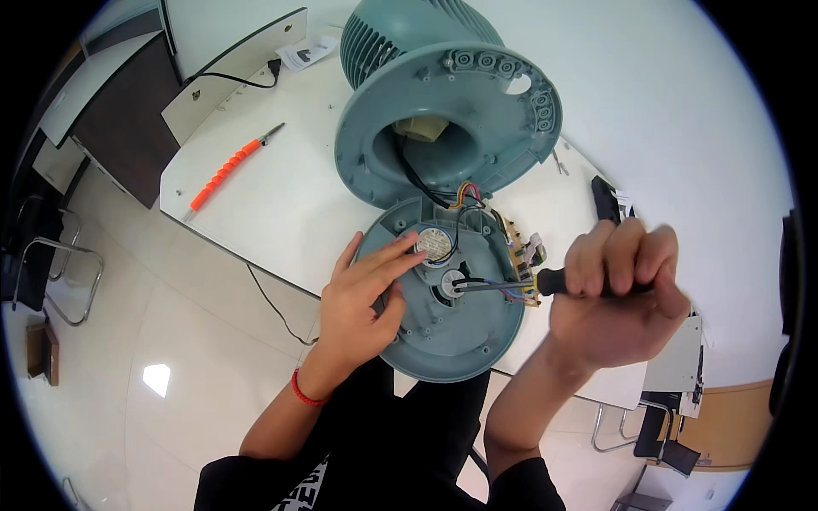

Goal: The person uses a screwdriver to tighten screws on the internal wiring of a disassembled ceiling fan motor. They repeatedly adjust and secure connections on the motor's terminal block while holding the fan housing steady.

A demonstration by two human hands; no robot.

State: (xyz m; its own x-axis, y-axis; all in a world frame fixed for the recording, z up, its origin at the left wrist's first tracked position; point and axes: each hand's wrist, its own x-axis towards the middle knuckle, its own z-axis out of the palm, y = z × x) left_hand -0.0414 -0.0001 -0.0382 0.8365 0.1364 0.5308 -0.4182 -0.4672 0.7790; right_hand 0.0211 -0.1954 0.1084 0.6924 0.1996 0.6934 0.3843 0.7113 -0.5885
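My right hand (618, 311) is closed round the black handle of a screwdriver (498, 287). Its shaft runs left, level across a round grey-green base (426, 345), and the tip meets a small white hub (452, 284) near the middle. Spread over the base's left side, my left hand (354, 319) is open, fingertips touching a round metal motor (435, 244). A circuit board (517, 251) stands along the base's right edge. Coloured wires (468, 194) lead up toward a larger ribbed grey-green housing (511, 153), which lies on its side with its flared hollow end facing me.
An orange flexible screwdriver extension (226, 175) lies on the white table (281, 196) at left. Beyond it are a black plug (273, 66) and a paper leaflet (305, 53). A black box (607, 200) sits at the right edge. A cord (281, 317) hangs below the table.
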